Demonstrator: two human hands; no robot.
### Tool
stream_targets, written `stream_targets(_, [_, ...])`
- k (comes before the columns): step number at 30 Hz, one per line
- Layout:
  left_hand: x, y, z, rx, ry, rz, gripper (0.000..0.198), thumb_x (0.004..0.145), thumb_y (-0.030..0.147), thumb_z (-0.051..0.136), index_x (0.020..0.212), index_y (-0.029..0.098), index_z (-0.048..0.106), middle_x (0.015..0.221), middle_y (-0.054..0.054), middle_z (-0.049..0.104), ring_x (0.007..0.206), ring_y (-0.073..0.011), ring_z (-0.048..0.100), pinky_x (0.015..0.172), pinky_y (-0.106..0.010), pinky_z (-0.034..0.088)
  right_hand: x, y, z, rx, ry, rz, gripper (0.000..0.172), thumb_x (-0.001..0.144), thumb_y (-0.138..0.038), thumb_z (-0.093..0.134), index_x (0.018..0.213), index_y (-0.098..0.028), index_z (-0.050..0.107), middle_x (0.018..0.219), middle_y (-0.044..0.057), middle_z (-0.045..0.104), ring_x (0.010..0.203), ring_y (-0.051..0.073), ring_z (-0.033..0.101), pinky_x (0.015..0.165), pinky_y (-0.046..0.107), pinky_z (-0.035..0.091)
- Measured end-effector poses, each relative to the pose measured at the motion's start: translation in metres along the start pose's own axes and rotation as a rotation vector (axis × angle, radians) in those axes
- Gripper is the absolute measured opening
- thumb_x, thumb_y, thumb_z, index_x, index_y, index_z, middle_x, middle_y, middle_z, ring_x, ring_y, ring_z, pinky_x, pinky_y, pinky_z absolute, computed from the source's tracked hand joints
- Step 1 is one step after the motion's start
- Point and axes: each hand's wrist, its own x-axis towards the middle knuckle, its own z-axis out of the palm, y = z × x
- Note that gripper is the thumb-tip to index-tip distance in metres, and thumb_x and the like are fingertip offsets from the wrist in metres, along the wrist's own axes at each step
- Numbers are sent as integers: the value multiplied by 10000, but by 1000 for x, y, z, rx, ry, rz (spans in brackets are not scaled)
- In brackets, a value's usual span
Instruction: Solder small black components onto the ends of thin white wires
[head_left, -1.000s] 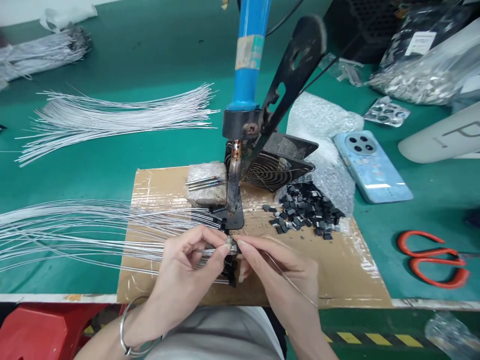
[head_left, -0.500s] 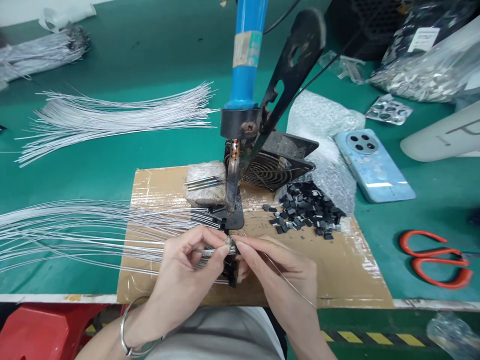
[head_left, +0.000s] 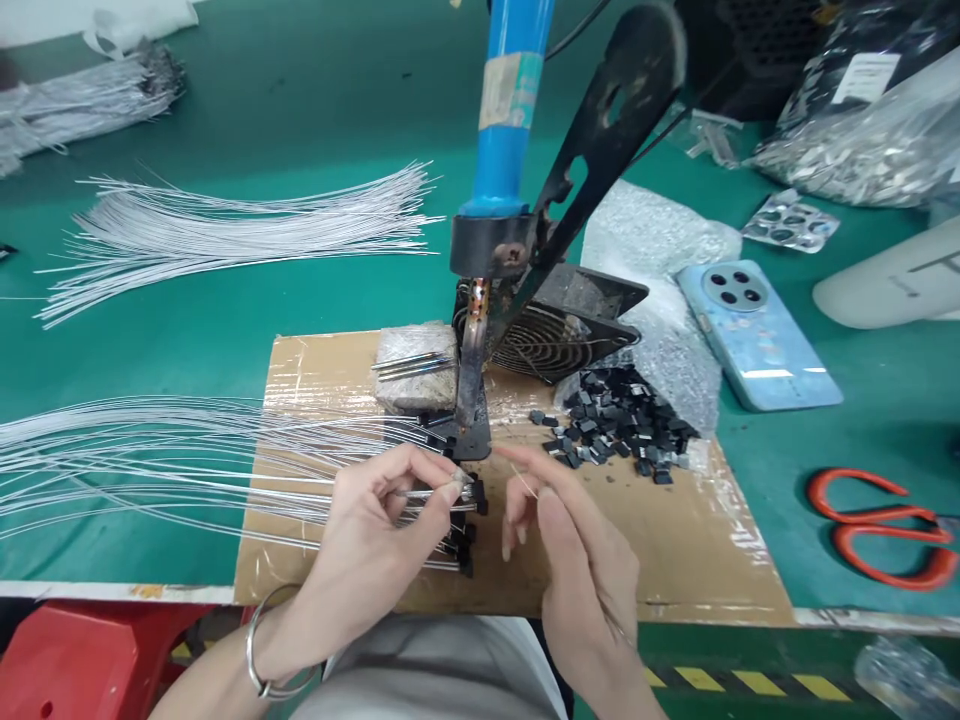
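My left hand pinches a thin white wire with a small black connector on its end, low over the taped cardboard sheet. Just to its right, my right hand holds a fine strand of solder wire between thumb and fingers, a short gap from the connector. The mounted blue-handled soldering iron points down, its tip just above and behind both hands. A fan of white wires lies to the left.
A pile of black connectors lies right of the iron, a small fan behind it. A blue phone, bubble wrap and orange scissors are at the right. More white wires lie far left.
My right hand has drawn back from the connector, rightward and slightly up, with the solder strand. The left hand stays put with the wire.
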Motion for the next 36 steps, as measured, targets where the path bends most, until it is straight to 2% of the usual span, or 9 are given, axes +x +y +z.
stream_targets(3, [3, -2, 0, 11, 23, -10, 119, 833, 163, 669, 714, 158, 663, 842, -54, 728, 717, -133, 647, 615, -228, 476, -1, -2, -1, -36, 30, 57, 248, 1048, -319, 405, 1247, -258, 541, 684, -50, 610, 550, 121, 529, 545, 250, 422])
stream_targets(5, [5, -2, 0, 30, 25, -25, 120, 830, 177, 669, 712, 158, 658, 854, -60, 731, 696, -136, 644, 583, -232, 466, 0, -5, -3, -118, 68, 80, 154, 1034, -330, 429, 1030, -246, 558, 654, -53, 557, 544, 123, 491, 546, 259, 390])
stream_targets(7, [7, -2, 0, 48, 31, -32, 118, 828, 185, 665, 714, 157, 657, 866, -68, 737, 688, -140, 643, 569, -237, 458, 3, -7, -4, -180, 71, 47, 225, 1017, -305, 455, 809, -234, 506, 665, -42, 491, 564, 124, 459, 559, 266, 377])
stream_targets(9, [8, 0, -1, 62, 37, -34, 114, 829, 191, 661, 721, 156, 663, 869, -72, 742, 677, -140, 637, 556, -239, 447, 6, -9, -5, -185, 48, -53, 256, 994, -250, 489, 739, -228, 480, 750, -12, 534, 673, 142, 527, 634, 275, 422])
stream_targets(12, [11, 3, -1, 68, 51, -46, 112, 823, 195, 661, 717, 156, 662, 866, -69, 746, 645, -130, 619, 530, -234, 423, 10, -11, -3, -104, 39, -131, 197, 960, -171, 527, 772, -228, 517, 1046, 52, 675, 1018, 202, 639, 873, 341, 481])
stream_targets(14, [13, 4, -1, 66, 64, -50, 112, 817, 192, 663, 710, 158, 658, 870, -64, 746, 634, -125, 611, 515, -228, 409, 10, -13, -1, -60, 48, -94, 191, 946, -150, 552, 778, -236, 520, 1138, 59, 714, 1100, 211, 661, 935, 361, 484])
stream_targets(23, [20, 7, -2, 39, 98, -49, 84, 807, 181, 679, 724, 175, 670, 877, -54, 752, 702, -148, 657, 542, -218, 456, 17, -14, 5, -21, 85, -8, 191, 879, -148, 616, 740, -241, 525, 1081, 71, 778, 1031, 229, 740, 912, 366, 563])
stream_targets(32, [26, 11, -2, 69, 115, -55, 86, 810, 199, 678, 727, 178, 678, 904, -56, 756, 720, -150, 641, 603, -235, 486, 24, -17, 7, 4, 116, -7, 174, 852, -136, 645, 740, -239, 560, 1080, 62, 785, 1067, 233, 729, 926, 372, 554])
stream_targets(36, [26, 15, -3, 82, 123, -28, 78, 808, 183, 670, 731, 185, 679, 888, -38, 750, 663, -125, 600, 550, -217, 448, 26, -19, 7, 22, 138, 12, 178, 849, -159, 660, 716, -241, 574, 1081, 44, 789, 1047, 228, 735, 903, 353, 540])
